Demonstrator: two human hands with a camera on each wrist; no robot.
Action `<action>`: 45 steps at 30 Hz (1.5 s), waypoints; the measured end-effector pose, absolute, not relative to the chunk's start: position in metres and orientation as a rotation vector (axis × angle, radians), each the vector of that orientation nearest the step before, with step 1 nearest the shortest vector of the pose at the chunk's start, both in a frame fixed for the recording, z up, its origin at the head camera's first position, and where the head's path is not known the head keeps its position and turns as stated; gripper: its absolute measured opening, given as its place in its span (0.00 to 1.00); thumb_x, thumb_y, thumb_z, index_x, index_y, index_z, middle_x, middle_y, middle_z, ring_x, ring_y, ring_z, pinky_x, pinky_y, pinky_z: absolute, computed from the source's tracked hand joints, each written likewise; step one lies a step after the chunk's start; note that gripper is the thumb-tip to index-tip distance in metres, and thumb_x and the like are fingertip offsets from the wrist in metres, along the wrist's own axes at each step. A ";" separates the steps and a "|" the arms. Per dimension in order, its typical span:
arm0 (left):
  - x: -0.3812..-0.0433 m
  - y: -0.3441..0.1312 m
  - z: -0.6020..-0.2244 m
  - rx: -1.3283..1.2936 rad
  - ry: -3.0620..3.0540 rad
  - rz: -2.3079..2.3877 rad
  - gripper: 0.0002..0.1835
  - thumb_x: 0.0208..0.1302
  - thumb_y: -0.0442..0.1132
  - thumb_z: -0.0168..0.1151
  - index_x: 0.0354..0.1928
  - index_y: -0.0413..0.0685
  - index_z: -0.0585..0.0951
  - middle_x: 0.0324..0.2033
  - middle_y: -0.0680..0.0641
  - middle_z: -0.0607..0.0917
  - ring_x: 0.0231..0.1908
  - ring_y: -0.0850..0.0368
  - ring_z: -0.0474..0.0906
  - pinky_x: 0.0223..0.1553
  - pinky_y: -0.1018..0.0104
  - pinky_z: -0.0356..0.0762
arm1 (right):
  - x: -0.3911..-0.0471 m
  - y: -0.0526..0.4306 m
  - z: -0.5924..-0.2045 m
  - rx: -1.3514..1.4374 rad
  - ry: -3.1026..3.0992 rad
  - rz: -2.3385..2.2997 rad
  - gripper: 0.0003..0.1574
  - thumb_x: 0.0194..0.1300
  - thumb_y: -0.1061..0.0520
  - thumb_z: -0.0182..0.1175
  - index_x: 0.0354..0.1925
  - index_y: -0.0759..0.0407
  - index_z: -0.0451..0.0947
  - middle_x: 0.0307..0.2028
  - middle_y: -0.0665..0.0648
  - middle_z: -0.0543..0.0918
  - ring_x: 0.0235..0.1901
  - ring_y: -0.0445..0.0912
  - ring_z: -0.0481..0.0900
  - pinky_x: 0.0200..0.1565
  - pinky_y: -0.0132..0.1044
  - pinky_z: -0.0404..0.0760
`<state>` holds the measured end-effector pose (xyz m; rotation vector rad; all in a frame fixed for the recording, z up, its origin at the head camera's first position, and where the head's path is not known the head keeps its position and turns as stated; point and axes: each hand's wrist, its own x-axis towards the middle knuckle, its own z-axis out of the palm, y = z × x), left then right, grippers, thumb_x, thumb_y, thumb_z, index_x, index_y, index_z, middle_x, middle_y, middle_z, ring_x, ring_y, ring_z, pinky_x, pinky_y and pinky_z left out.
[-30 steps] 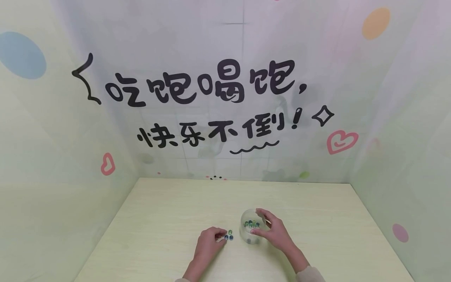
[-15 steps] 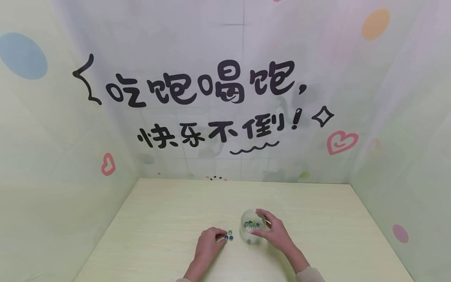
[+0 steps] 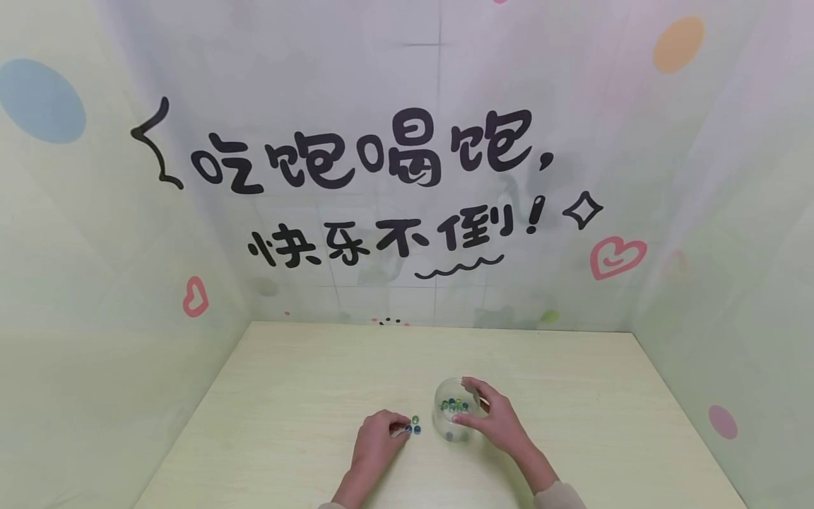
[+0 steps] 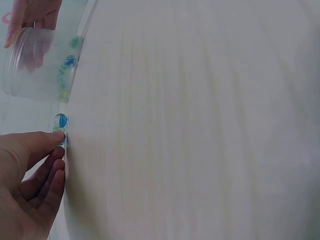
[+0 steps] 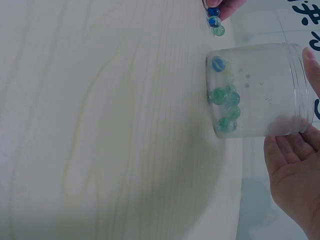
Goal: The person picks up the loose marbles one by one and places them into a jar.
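Observation:
In the head view my left hand (image 3: 380, 440) rests on the table just left of a small cluster of glass marbles. Its thumb and forefinger pinch the nearest blue marble (image 3: 408, 429). Against it lie another blue marble (image 3: 417, 430) and a green marble (image 3: 415, 419). My right hand (image 3: 499, 418) grips a clear plastic jar (image 5: 260, 90) near its rim, thumb on the near side and fingers on the far side. The jar stands upright and open-topped on the table. Several green and blue marbles (image 5: 218, 95) lie on its bottom.
The pale wooden table (image 3: 305, 382) ends at a printed backdrop (image 3: 356, 297) behind, with cloth walls at left and right. A narrow strip of tabletop separates the loose marbles from the jar.

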<state>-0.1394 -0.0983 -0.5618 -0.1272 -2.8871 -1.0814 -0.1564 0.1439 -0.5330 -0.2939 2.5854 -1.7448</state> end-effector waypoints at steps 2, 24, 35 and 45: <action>-0.139 -0.098 -0.561 -0.125 -2.888 -1.083 0.07 0.53 0.37 0.74 0.36 0.52 0.89 0.32 0.54 0.87 0.31 0.65 0.80 0.32 0.73 0.79 | -0.156 0.144 -0.533 -0.299 2.589 -1.741 0.42 0.54 0.57 0.75 0.66 0.60 0.71 0.63 0.62 0.78 0.67 0.62 0.71 0.65 0.54 0.74; -0.140 -0.097 -0.560 -0.099 -2.903 -1.079 0.07 0.53 0.36 0.74 0.35 0.53 0.88 0.32 0.54 0.87 0.31 0.64 0.80 0.33 0.70 0.81 | -0.156 0.145 -0.534 -0.303 2.584 -1.749 0.42 0.54 0.57 0.75 0.66 0.59 0.71 0.64 0.61 0.78 0.67 0.61 0.72 0.65 0.54 0.75; -0.140 -0.097 -0.561 -0.101 -2.899 -1.095 0.07 0.54 0.35 0.74 0.35 0.53 0.88 0.33 0.54 0.87 0.32 0.64 0.80 0.33 0.72 0.80 | -0.157 0.145 -0.535 -0.301 2.587 -1.738 0.43 0.55 0.57 0.75 0.66 0.59 0.71 0.64 0.62 0.78 0.67 0.62 0.71 0.65 0.55 0.74; -0.140 -0.099 -0.562 -0.117 -2.887 -1.096 0.07 0.54 0.36 0.74 0.35 0.53 0.89 0.32 0.55 0.87 0.32 0.65 0.80 0.32 0.73 0.79 | -0.157 0.146 -0.535 -0.309 2.575 -1.757 0.42 0.55 0.58 0.75 0.66 0.60 0.71 0.64 0.61 0.78 0.67 0.61 0.71 0.65 0.54 0.74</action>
